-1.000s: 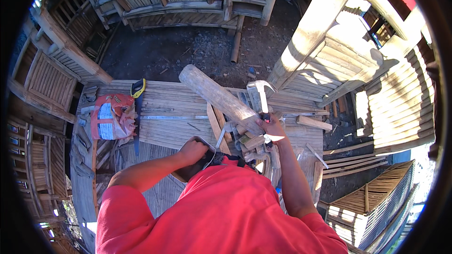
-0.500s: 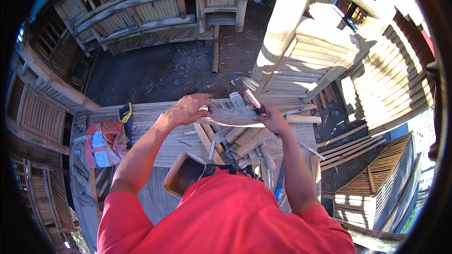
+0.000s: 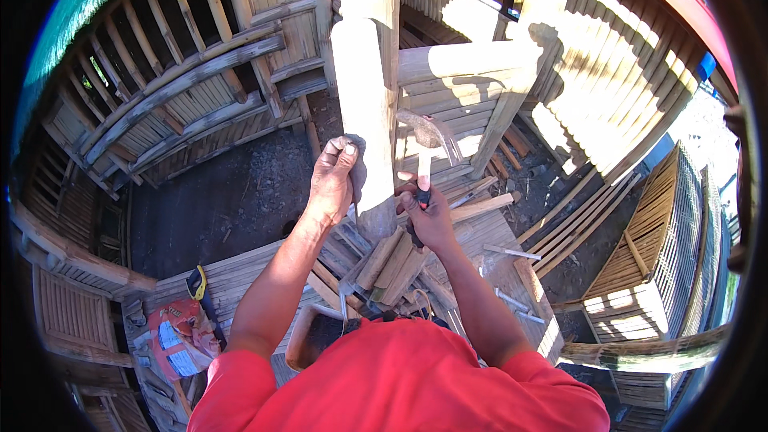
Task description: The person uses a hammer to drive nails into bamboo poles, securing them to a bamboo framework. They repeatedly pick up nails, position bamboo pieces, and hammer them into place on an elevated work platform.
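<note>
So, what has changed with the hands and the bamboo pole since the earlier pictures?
The bamboo pole went from slanting over the bench to standing upright. The left hand left the bench and now grips the pole. The right hand keeps its grip on the hammer. The slatted workbench stayed put.

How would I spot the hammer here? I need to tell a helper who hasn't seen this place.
Find the thick pale bamboo pole standing upright mid-scene. Just right of it, the right hand grips a dark-handled claw hammer, the only metal-headed tool raised off the slatted bamboo bench.
</note>
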`<state>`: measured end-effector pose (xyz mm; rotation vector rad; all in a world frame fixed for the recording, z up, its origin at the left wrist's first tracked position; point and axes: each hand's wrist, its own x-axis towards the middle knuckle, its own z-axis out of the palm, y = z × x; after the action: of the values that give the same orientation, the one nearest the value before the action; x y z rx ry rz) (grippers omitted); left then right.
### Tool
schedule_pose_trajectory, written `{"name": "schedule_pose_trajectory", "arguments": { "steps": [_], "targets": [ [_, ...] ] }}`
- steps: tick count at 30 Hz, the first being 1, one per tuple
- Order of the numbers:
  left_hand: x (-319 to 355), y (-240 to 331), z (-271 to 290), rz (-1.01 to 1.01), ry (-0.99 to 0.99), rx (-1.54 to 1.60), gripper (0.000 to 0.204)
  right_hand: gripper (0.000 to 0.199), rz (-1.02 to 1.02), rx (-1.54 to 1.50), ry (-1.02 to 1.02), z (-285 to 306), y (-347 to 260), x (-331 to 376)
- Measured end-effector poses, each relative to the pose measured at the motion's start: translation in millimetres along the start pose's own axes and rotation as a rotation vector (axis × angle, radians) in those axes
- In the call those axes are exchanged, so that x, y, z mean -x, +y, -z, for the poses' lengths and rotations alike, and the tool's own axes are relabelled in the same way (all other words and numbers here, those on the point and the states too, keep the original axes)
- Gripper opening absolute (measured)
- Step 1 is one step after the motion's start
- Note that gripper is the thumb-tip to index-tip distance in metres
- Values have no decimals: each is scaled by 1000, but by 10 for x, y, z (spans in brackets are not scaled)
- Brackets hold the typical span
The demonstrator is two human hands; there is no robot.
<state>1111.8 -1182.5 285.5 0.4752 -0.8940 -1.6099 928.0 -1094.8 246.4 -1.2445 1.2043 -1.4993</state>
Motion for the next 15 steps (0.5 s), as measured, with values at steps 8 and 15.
{"name": "schedule_pose_trajectory", "arguments": {
  "steps": [8,15],
  "targets": [
    [-563,104,-947,-22,-124,298,16,50,-60,-164,-75,578,-320,-261],
    [-1334,595,-2019,-265,-88,-133,13,55,497,-322,68,1211,-1441,-1741]
  ]
}}
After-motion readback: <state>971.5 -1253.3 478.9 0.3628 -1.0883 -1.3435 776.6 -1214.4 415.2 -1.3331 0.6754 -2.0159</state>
